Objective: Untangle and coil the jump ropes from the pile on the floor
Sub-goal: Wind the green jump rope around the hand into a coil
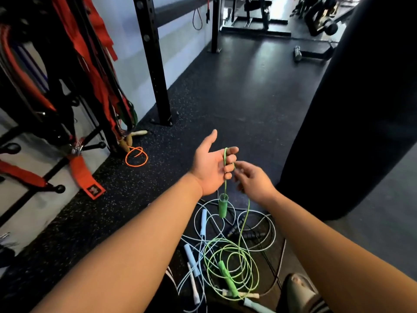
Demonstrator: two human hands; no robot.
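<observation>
Stage: early. Judging from the pile [225, 251], no rope has yet been coiled and set aside. Left hand [213, 164] is palm up above the pile, thumb spread wide, fingers bent, with the green rope [225, 186] hooked over them. One green handle [222, 207] hangs free just below that hand. Right hand [255, 180] is just beside the left fingers, at the strand that runs down to the floor. Its fingertips are blurred, so I cannot tell whether it pinches the cord or only touches it. The rest of the green rope lies in loose loops on the pile, with the second handle [226, 279] across them. My reading is that the first turn of a coil is being laid over the left hand. Left to do, by estimate: draw the green loops clear and finish that coil, then free the pale blue ropes [191, 259] and the black rope [255, 236], which cross one another under the green. An orange rope [136, 157] lies well apart in a loop by the rack foot; I cannot tell whether it counts as done. Surface: dark speckled rubber floor [203, 98]. Room: a gym, with a black rack upright [153, 64] and hanging red bands [94, 53] at left, a heavy bag [361, 109] at right, and a dumbbell [297, 54] and machines farther back. A shoe [300, 292] sits at the pile's edge.
</observation>
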